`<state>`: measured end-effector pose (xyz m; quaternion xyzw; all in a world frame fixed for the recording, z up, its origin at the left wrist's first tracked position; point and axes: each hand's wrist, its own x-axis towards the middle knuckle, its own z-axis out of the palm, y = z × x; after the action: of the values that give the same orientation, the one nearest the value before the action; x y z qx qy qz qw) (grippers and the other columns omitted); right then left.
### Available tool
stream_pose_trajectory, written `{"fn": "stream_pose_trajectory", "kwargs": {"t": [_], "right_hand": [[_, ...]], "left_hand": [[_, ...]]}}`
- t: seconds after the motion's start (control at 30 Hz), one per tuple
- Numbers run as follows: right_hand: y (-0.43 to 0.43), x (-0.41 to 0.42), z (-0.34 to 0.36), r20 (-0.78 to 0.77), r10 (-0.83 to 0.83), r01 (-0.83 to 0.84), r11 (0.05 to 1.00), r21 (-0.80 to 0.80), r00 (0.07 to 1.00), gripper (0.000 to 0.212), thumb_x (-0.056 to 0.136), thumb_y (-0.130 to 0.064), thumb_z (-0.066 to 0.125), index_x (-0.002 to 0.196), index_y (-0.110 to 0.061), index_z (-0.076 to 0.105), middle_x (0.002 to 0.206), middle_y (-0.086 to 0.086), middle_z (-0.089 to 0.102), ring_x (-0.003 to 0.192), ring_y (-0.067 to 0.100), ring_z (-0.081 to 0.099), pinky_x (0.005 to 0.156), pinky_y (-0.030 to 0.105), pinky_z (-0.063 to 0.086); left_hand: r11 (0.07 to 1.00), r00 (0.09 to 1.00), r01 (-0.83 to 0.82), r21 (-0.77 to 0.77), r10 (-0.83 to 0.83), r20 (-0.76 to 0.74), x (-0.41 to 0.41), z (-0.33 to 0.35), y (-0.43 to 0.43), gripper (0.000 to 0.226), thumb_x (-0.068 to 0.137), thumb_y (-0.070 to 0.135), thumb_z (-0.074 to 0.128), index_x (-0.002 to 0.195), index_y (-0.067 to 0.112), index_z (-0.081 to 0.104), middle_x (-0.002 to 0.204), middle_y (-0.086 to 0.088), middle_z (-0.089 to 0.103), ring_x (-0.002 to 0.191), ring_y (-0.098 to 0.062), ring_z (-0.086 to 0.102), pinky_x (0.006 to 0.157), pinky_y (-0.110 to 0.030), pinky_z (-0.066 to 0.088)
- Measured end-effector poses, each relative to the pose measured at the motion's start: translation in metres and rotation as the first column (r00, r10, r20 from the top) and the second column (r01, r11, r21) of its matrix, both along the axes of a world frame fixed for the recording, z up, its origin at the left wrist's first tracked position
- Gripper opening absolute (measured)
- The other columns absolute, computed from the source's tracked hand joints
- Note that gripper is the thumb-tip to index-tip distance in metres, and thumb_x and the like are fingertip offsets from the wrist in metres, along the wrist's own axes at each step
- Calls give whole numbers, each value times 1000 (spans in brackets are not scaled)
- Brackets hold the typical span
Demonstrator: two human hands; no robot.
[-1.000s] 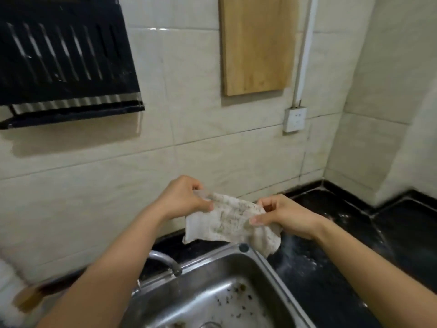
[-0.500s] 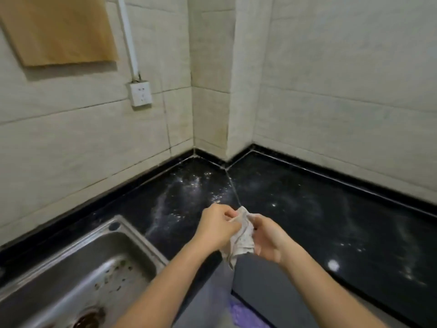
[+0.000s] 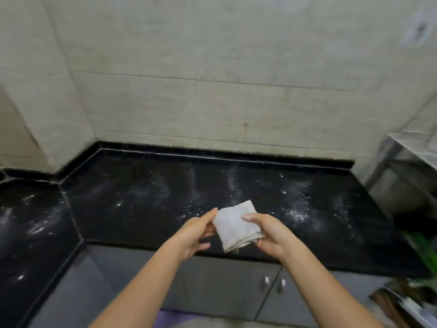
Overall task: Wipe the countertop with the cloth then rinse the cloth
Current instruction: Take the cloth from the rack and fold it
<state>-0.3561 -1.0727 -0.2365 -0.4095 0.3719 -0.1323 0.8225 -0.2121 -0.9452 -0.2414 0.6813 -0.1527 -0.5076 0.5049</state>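
Observation:
A folded off-white cloth (image 3: 236, 224) is held in the air just above the front edge of the black countertop (image 3: 146, 200), which is dusted with white powder streaks and specks. My right hand (image 3: 269, 235) holds the cloth's right side, thumb on top and fingers underneath. My left hand (image 3: 196, 233) touches the cloth's left edge with its fingers nearly straight. The sink is out of view.
Beige wall tiles (image 3: 212, 102) rise behind the counter, which turns a corner at the left. Grey cabinet doors with small handles (image 3: 267, 284) sit below. A metal rack (image 3: 406, 157) stands at the right end, with green leaves (image 3: 423, 252) and a box below it.
The view has swung right, from the sink to the long counter section. The cloth, first spread open between both hands, is now folded into a small square.

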Motion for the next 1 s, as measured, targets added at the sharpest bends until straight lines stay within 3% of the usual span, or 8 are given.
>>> {"fn": "stream_pose_trajectory", "kwargs": {"t": [0.1, 0.23, 0.43, 0.57, 0.67, 0.73, 0.83, 1.0], "right_hand": [[-47, -38, 0, 7, -90, 90, 995, -52, 996, 25, 90, 1, 51, 112, 6, 61, 96, 19, 70, 81, 27, 69, 60, 29, 56], [-114, -80, -15, -142, -199, 165, 962, -219, 970, 17, 89, 1, 56, 103, 2, 66, 83, 16, 71, 64, 22, 67, 46, 24, 49], [-217, -118, -65, -266, -425, 297, 862, -410, 865, 4, 81, -3, 71, 84, -1, 73, 79, 11, 73, 71, 19, 65, 59, 25, 51], [-282, -141, -88, -351, -457, 333, 872, -359, 817, 5, 84, -3, 68, 85, -6, 72, 87, 13, 74, 77, 22, 68, 68, 31, 53], [-321, -161, -97, -391, -448, 348, 887, -303, 804, 15, 87, 2, 58, 92, -6, 70, 82, 10, 71, 70, 21, 64, 53, 24, 47], [-348, -176, -102, -403, -461, 376, 885, -274, 791, 20, 86, 5, 55, 96, -4, 69, 79, 11, 69, 65, 20, 62, 46, 22, 43], [-396, -194, -110, -416, -488, 399, 871, -285, 768, 21, 84, 7, 58, 98, -3, 69, 82, 13, 71, 69, 23, 65, 53, 24, 48], [-504, -201, -118, -391, -544, 387, 825, -412, 743, 25, 80, 5, 66, 104, -2, 69, 94, 15, 71, 84, 28, 65, 78, 39, 53]], "left_hand": [[994, 993, 91, -62, -95, -65, -31, -22, -64, 30, 87, 41, 63, 106, 18, 70, 107, 5, 71, 103, -10, 60, 99, -37, 38], [982, 993, 121, -144, -121, 12, -62, -37, -144, 12, 91, 23, 62, 87, 13, 67, 89, -3, 69, 78, -12, 60, 74, -21, 46], [980, 985, 154, -123, -142, 96, -102, -82, -275, 20, 96, 25, 53, 93, 5, 57, 82, -13, 64, 70, -24, 62, 69, -44, 55], [994, 998, 65, -89, -65, 3, -129, -100, -346, 16, 95, 21, 55, 93, 6, 60, 85, -13, 63, 72, -23, 62, 66, -45, 56], [994, 986, 111, -2, -110, -127, -145, -106, -387, 13, 91, 11, 58, 104, 10, 59, 96, -9, 66, 77, -23, 66, 59, -36, 58], [982, 966, 187, 30, -178, -186, -153, -109, -414, 31, 85, 2, 60, 114, 12, 54, 102, -8, 66, 82, -22, 68, 63, -35, 58], [984, 966, 172, 37, -162, -199, -166, -112, -460, 47, 79, -6, 62, 118, 14, 45, 104, -10, 64, 85, -21, 67, 63, -34, 57], [998, 989, 55, -31, -58, -133, -189, -113, -553, 25, 82, -7, 61, 97, 11, 54, 104, -12, 62, 91, -26, 66, 67, -37, 59]]}}
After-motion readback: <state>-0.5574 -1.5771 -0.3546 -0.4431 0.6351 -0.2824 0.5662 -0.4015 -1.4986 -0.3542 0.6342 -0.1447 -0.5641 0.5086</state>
